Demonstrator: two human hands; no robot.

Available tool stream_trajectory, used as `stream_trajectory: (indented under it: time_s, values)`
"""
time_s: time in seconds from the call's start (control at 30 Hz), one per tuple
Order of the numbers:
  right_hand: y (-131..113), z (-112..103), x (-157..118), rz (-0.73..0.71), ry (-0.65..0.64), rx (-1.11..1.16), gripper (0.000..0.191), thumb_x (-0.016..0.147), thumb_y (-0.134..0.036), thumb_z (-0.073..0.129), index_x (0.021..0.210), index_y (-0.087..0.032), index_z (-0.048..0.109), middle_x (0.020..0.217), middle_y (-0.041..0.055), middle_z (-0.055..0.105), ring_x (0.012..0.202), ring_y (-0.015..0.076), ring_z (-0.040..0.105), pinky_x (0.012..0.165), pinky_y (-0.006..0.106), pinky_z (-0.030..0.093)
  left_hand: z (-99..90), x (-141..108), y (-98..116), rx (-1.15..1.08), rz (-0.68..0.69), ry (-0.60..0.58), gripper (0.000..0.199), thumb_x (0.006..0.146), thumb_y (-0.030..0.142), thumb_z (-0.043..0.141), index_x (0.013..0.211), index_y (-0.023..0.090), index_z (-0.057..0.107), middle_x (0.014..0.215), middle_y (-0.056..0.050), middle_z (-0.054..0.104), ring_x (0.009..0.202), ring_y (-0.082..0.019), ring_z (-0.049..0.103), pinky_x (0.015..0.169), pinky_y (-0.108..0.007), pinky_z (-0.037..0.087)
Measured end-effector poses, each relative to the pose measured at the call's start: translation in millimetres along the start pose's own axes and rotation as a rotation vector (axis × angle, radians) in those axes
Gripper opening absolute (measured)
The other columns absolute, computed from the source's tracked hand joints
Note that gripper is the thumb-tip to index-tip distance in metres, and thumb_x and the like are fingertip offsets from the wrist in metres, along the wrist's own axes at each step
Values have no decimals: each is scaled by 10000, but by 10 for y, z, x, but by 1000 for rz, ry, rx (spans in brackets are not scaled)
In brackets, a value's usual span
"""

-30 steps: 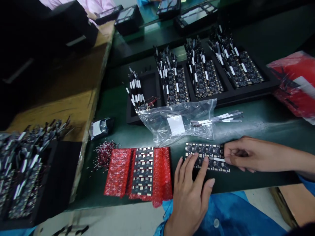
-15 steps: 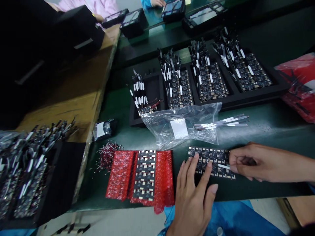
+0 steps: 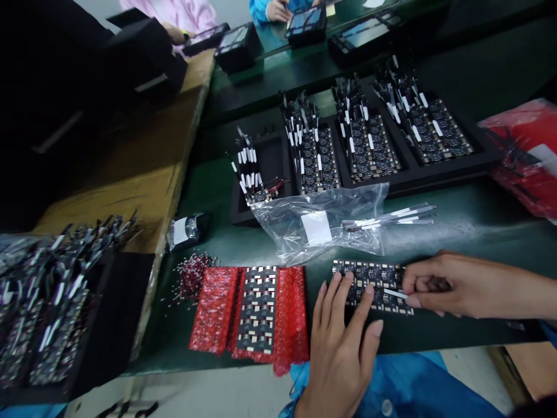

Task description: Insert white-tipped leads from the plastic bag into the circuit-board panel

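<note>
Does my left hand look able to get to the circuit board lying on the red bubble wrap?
Probably yes: the left hand, touching another board, is close beside the red bubble wrap, and the circuit board there lies uncovered with nothing visible in between.

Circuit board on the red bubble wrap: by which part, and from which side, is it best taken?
The board is probably best taken by its two long edges, from above: it lies flat on the red bubble wrap, and its long sides are straight and uncovered.
</note>
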State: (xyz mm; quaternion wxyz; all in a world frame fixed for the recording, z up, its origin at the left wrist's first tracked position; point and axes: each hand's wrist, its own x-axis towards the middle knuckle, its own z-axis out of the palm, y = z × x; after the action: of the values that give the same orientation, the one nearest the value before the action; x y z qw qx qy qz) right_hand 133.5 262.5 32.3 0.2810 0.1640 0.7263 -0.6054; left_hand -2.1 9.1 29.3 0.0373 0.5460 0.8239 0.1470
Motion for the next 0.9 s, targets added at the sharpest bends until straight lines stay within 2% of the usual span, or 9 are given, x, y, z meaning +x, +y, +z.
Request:
stream_trajectory:
  time_s: [0.27,0.47,0.57,0.63,0.73,0.8,0.9]
  values:
    - [-52,-16,36,44,20,84,497,971,-705,800,929,-218,712,694,-15,680,543,143,569,522,243,409,49,-16,-42,27,34,7,511,948,475,435,1447,411,344,1588,87,278,1440,-224,367,1143,-477,399]
    - [-80,-59,-59,-19,37,-20,419,1065,-630,739,1056,-212,778,707,-11,705,591,166,621,570,263,435,84,-17,-43,77,63,30,562,932,503,446,1467,397,309,1568,67,338,1420,-235,407,1128,-490,426]
    - [-123,-185,-204,-76,177,-211,442,1107,-636,669,1079,-229,840,765,23,757,662,208,664,598,301,426,112,-14,-38,80,55,50,560,930,497,442,1467,400,311,1547,61,380,1400,-248,436,1111,-485,453]
    - [-128,-295,-271,-163,374,-351,447,1126,-631,641,1117,-242,862,958,66,833,775,242,722,664,333,473,134,-13,-40,88,62,62,564,931,499,433,1470,387,311,1549,51,381,1390,-258,449,1087,-502,471]
    - [-82,-427,-223,-288,647,-534,422,1160,-583,608,1162,-243,858,1168,107,844,992,299,780,839,390,559,158,-13,-44,100,67,79,560,928,508,429,1465,393,319,1553,55,371,1380,-260,458,1069,-506,485]
    - [-52,-464,-93,-370,706,-628,396,1180,-527,583,1194,-235,850,1207,123,829,1078,317,781,916,424,585,166,-14,-48,105,65,83,554,929,506,428,1462,393,326,1559,59,357,1374,-262,463,1064,-505,488]
    - [-74,-462,157,-483,691,-757,374,1201,-449,550,1215,-213,839,1226,143,804,1085,318,763,938,459,618,177,-18,-54,122,70,85,545,936,504,413,1462,386,328,1560,52,356,1365,-255,471,1053,-503,494]
